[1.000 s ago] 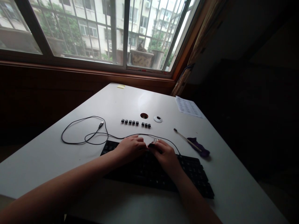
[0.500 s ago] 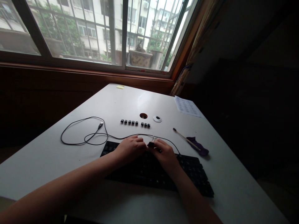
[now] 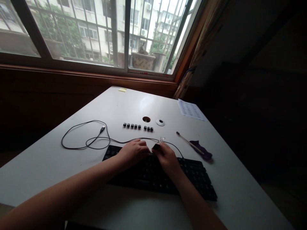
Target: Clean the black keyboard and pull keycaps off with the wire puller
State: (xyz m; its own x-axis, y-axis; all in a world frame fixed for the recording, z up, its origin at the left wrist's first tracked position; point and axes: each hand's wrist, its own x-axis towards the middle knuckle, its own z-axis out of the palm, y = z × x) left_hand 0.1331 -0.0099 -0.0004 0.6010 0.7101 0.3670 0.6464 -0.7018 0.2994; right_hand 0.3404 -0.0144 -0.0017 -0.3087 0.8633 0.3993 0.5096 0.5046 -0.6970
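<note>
A black keyboard [image 3: 144,175] lies in front of me on the white table, partly covered by my hands and forearms. My right hand [image 3: 168,158] is closed on a binder clip [image 3: 156,146], black with silver wire handles pointing up, over the keyboard's upper middle. Just left of the clip, my left hand [image 3: 135,152] rests on the keyboard's top rows with its fingers curled together; what its fingertips pinch, if anything, is hidden. Beyond the hands, several loose black keycaps [image 3: 136,126] stand in a row, split into two groups.
The keyboard's USB cable [image 3: 86,148] loops at the left. A toothbrush [image 3: 187,140] leans on a purple cloth [image 3: 203,152] at the right. Farther back are a cable hole [image 3: 146,119], its white ring cover [image 3: 160,122], a printed sheet [image 3: 192,110] and yellow sticky notes [image 3: 122,90].
My right hand has turned the binder clip slightly, so its wire handles now tilt to the right. My left hand stays in nearly the same place. The view has shifted a little.
</note>
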